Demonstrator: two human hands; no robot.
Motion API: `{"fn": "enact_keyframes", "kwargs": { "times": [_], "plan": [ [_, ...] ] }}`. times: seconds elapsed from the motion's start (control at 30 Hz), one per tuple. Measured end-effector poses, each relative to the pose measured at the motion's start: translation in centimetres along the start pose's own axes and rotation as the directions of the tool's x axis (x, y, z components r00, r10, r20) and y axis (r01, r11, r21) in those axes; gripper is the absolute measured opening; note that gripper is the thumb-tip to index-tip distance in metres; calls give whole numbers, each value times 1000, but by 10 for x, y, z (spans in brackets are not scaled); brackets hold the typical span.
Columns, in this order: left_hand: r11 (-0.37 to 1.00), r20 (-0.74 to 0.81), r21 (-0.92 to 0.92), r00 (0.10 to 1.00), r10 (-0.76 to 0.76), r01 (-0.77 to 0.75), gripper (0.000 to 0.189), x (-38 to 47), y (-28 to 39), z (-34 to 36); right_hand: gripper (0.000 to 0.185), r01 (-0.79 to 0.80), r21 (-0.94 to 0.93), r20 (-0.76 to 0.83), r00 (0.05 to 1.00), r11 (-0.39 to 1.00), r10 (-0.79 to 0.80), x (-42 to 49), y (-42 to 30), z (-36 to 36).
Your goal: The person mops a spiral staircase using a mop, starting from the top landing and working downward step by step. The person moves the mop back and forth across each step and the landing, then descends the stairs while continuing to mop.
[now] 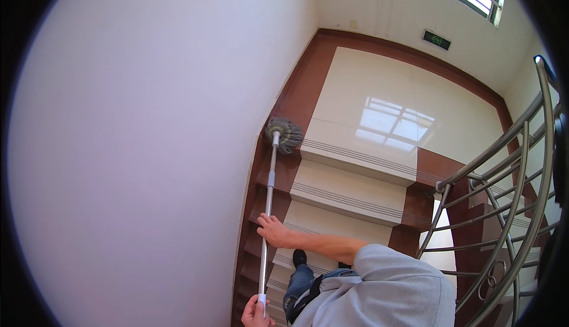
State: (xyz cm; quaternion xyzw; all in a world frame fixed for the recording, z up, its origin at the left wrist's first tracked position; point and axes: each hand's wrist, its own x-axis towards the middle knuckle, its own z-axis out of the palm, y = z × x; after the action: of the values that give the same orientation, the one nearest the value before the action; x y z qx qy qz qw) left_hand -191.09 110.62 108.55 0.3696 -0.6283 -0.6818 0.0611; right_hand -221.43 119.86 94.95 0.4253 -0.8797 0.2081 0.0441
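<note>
A string mop with a grey head (284, 135) rests at the top of the stairs, against the wall's base. Its metal handle (269, 200) slants down towards me along the left side of the steps. Around the middle of the handle is my right hand (274, 231), with that arm reaching across in front of my body. My left hand (257, 313) holds the pale grip at the handle's lower end, close to the bottom of the view. Some fingers of that hand are cut off or hidden.
White wall (133, 149) borders the left side. Cream steps (346, 189) with brown borders rise to a glossy landing (369, 82). Curved metal railing (484, 162) runs along the right. A lit exit sign (436, 40) sits low on the far wall. My feet stand on the stairs.
</note>
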Motion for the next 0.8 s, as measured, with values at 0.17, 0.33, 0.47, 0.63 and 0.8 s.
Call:
{"fn": "enact_keyframes", "kwargs": {
  "times": [0.17,0.33,0.47,0.63,0.8],
  "plan": [
    [1000,44,20,999,-20,19,30,23,23,12,20,-34,109,23,999,993,32,14,20,7],
    [996,83,-81,996,-20,27,29,68,31,43,22,-166,-20,-4,986,986,166,31,55,3],
    [1000,117,3,993,-1,1,32,99,28,80,24,-235,-38,-35,972,971,233,36,95,-1],
    [997,201,79,980,-11,-5,35,111,41,94,20,-307,-16,-124,945,952,302,17,128,-7],
    [985,298,144,946,-131,91,37,111,44,87,17,-330,-10,-167,931,944,324,-42,133,-15]
  ]
}}
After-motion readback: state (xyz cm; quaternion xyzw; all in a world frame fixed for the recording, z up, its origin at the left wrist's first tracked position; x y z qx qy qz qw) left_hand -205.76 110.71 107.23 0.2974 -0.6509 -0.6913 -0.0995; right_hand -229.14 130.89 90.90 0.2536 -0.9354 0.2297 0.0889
